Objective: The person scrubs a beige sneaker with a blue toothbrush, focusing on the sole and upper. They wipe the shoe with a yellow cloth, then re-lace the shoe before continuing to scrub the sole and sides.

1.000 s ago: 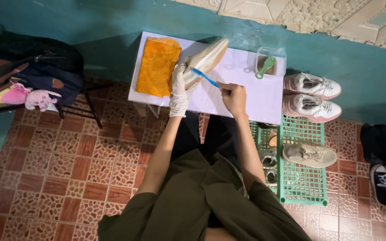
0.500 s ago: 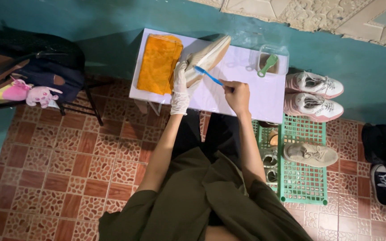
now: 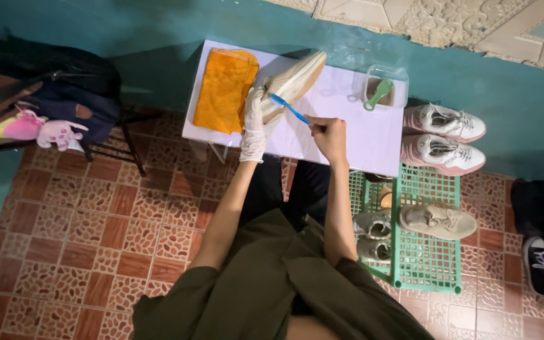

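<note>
**Operator:** While I hold this view steady, I read the left hand (image 3: 253, 129), gloved in white, as closed on the beige shoe (image 3: 292, 82), which is tipped on its side over the white table (image 3: 373, 135). The right hand (image 3: 330, 135) is bare and pinched narrow around the blue toothbrush (image 3: 288, 107), bristle end against the shoe's side.

**Supervisor:** How will the shoe handle?

**Operator:** My judgement: light, with a soft upper that gives under pressure and a stiffer sole. Best hold is from the opening side, where the glove sits now, so the wall being brushed is backed up. If wet, the sole edge may turn slippery. The toothbrush is light and rigid; a pinch near mid-handle suffices.

**Supervisor:** Surface and surroundings?

**Operator:** The table is smooth and flat. From the shoe, an orange cloth (image 3: 225, 88) lies at 9 o'clock, just beside it. A clear tub (image 3: 398, 82) holding a green brush (image 3: 379, 93) stands at 3 o'clock. A pink-and-white pair of sneakers (image 3: 442, 135) sits at 4 o'clock off the table end, above a green rack (image 3: 429, 252) carrying more shoes. Floor is patterned red tile (image 3: 96, 239); the wall is teal. A chair with bags and plush toys (image 3: 39, 129) stands well apart at 8 o'clock.
</note>
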